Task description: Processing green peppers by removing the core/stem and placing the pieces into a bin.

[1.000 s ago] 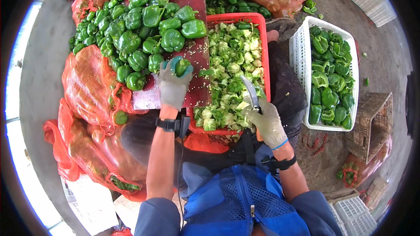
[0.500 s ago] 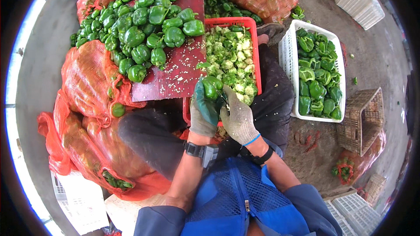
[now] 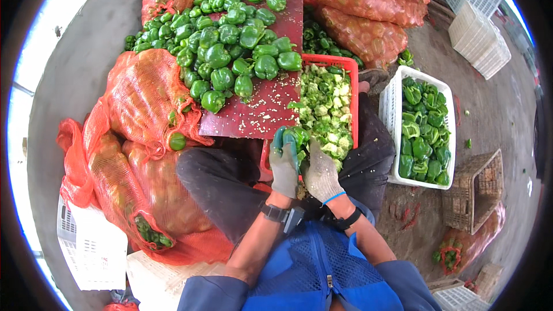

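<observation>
Gripping green pepper [image 3: 299, 136] in gloved left hand [image 3: 284, 164], between both hands' fingertips. Keeping gloved right hand [image 3: 321, 174] curled close beside it; can't tell its grip contents. Have red crate [image 3: 353, 103] of pale pepper cores [image 3: 328, 106] just beyond hands, red table [image 3: 245, 122] with pepper heap [image 3: 230, 52] ahead-left, white crate [image 3: 390, 109] of cut peppers [image 3: 423, 129] well right.
</observation>
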A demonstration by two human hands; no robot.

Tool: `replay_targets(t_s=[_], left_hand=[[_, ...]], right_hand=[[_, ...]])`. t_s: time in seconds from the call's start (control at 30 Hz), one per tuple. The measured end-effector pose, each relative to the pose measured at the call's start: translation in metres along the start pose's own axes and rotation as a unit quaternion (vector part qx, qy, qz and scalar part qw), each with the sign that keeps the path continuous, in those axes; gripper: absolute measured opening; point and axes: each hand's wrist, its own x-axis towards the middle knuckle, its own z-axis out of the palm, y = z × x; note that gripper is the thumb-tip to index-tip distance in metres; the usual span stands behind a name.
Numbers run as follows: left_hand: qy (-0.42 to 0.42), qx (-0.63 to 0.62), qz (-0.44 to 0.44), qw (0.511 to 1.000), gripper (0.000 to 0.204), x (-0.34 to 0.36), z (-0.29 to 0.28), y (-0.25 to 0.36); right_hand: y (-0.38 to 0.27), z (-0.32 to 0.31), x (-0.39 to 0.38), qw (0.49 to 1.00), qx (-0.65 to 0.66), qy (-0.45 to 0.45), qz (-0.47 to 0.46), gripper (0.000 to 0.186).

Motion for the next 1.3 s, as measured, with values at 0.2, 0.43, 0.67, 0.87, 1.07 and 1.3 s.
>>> replay_targets(t_s=[0.2,0.43,0.67,0.87,1.07,1.3], left_hand=[[0.050,0.238,0.185,0.952,0.051,0.009,-0.018,0.015],[0.020,0.022,-0.021,0.999,0.033,0.013,-0.037,0.036],[0.045,-0.014,-0.020,0.999,0.022,0.025,-0.061,0.026],[0.042,-0.091,-0.058,0.993,0.026,0.043,-0.082,0.018],[0.026,-0.132,-0.081,0.988,0.031,0.052,-0.099,-0.002],[-0.063,-0.297,-0.132,0.944,0.040,0.058,-0.126,-0.014]], right_hand=[[-0.023,0.011,0.018,1.000,0.013,0.000,-0.027,0.074],[-0.030,0.034,0.040,0.991,-0.112,-0.066,0.028,0.086],[-0.008,0.059,0.059,0.972,-0.147,-0.124,-0.138,0.052],[-0.049,0.023,0.130,0.884,0.080,-0.399,0.230,0.030],[-0.029,0.030,0.166,0.878,0.127,-0.412,0.209,0.024],[-0.038,0.056,0.178,0.898,0.172,-0.295,0.278,0.022]])
